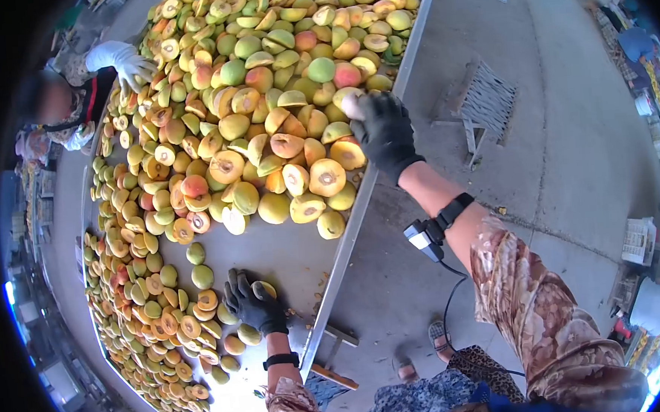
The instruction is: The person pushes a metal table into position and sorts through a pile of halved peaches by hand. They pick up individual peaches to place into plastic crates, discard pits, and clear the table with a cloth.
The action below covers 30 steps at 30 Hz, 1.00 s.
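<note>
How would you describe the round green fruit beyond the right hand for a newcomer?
Follow the table's metal edge to the gloved right hand. The green fruit lies beyond it, up and left in the picture. Its plain green, rounded side stands out against the reddish fruit at its right.

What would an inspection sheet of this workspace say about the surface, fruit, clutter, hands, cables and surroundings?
Surface: grey table with a raised rim; a bare patch shows between two spreads of fruit.
Fruit: heaped, many cut in half, some showing stones.
Clutter: small scraps near the rim.
Left hand: black-gloved, at the table, beside some fruit; grip unclear.
Right hand: black-gloved, at the heap's edge; grip unclear.
Cables: black cable from the wrist device.
Surroundings: another person's white-gloved hand opposite; stool on the floor.
</note>
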Tool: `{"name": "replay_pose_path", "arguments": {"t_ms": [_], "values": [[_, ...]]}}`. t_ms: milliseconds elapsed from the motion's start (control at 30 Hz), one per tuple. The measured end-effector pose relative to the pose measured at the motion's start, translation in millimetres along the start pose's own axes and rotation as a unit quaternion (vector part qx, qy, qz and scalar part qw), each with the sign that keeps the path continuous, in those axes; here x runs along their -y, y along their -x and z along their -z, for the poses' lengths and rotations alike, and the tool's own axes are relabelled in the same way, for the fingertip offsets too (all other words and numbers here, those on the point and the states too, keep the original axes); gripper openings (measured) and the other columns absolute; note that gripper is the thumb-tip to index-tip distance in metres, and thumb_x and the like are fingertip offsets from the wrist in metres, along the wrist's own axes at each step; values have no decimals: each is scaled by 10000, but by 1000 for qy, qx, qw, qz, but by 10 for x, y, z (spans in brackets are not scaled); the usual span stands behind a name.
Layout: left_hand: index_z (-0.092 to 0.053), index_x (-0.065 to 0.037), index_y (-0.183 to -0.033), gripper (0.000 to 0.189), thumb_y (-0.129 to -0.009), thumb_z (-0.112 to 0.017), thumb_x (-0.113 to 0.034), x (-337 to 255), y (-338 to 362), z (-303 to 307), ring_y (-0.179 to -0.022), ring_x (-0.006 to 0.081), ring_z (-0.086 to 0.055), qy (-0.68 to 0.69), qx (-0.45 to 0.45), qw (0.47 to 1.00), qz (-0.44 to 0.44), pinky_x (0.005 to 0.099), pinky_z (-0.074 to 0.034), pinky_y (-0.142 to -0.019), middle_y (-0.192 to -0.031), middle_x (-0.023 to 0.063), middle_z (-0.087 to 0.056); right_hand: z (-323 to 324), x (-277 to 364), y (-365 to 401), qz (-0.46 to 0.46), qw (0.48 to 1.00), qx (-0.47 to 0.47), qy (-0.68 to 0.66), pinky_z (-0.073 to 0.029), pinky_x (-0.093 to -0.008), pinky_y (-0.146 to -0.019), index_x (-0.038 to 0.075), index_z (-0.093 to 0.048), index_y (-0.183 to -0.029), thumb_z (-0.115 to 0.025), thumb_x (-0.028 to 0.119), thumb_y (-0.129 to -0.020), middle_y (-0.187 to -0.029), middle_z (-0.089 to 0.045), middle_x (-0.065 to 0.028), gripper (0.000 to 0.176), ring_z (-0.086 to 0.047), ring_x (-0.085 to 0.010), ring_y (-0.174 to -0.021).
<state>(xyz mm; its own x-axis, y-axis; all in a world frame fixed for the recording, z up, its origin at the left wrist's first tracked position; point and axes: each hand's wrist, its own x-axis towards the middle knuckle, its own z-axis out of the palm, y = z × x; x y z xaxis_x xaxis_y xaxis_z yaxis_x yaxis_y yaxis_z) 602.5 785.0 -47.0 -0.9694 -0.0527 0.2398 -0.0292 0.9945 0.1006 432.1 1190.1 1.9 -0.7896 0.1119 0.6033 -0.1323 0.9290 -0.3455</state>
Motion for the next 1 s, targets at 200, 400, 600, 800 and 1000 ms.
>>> {"name": "replay_pose_path", "arguments": {"t_ms": [200, 400, 600, 800, 1000], "values": [[-564, -99, -1378, 492, -1037, -390, -408, -97, -13, 107, -1397, 364, -447, -7, 23, 1000, 20, 532, -254, -1198, -1516, 101, -530, -318, -110, -169, 51, 996, 49, 63, -422, -532, -1034, 46, -562, -1286, -656, 232, -891, -1299, -559, -198, 447, -525, -401, -1226], [-557, -105, -1363, 574, -984, -403, -507, -32, -33, 80, -1417, 363, -414, 8, 48, 997, 54, 581, -225, -1201, -1530, 101, -504, -262, -152, -583, 62, 984, 170, 8, -385, -562, -1074, 163, -490, -1490, -786, 342, -809, -1406, -460, -224, 765, -440, -455, -1312], [-396, -65, -1525, 795, -885, -719, -407, -608, -194, 369, -1536, 417, -223, 1, 62, 981, 185, 570, -157, -1239, -1646, 172, -315, -310, -205, -509, 73, 978, 185, 56, -381, -579, -1094, 169, -502, -1496, -799, 356, -812, -1504, -401, -283, 768, -433, -488, -1335], [-233, -127, -1615, 1199, -699, -849, -595, -2571, -974, 454, -1517, 548, -99, 208, 196, 942, 179, 670, -130, -1215, -1684, 227, -144, -305, -181, -594, 68, 975, 214, -6, -404, -562, -1096, 137, -541, -1455, -751, 266, -865, -1499, -387, -329, 640, -427, -545, -1339], [-230, -104, -1604, 1264, -633, -904, -552, -3075, -1383, 144, -1500, 560, -132, 108, 123, 936, 312, 661, -177, -1206, -1677, 229, -168, -315, -772, -1024, 256, 931, 258, -38, -417, -597, -1096, 198, -541, -1457, -776, 312, -801, -1586, -316, -252, 707, -408, -552, -1360]]}}
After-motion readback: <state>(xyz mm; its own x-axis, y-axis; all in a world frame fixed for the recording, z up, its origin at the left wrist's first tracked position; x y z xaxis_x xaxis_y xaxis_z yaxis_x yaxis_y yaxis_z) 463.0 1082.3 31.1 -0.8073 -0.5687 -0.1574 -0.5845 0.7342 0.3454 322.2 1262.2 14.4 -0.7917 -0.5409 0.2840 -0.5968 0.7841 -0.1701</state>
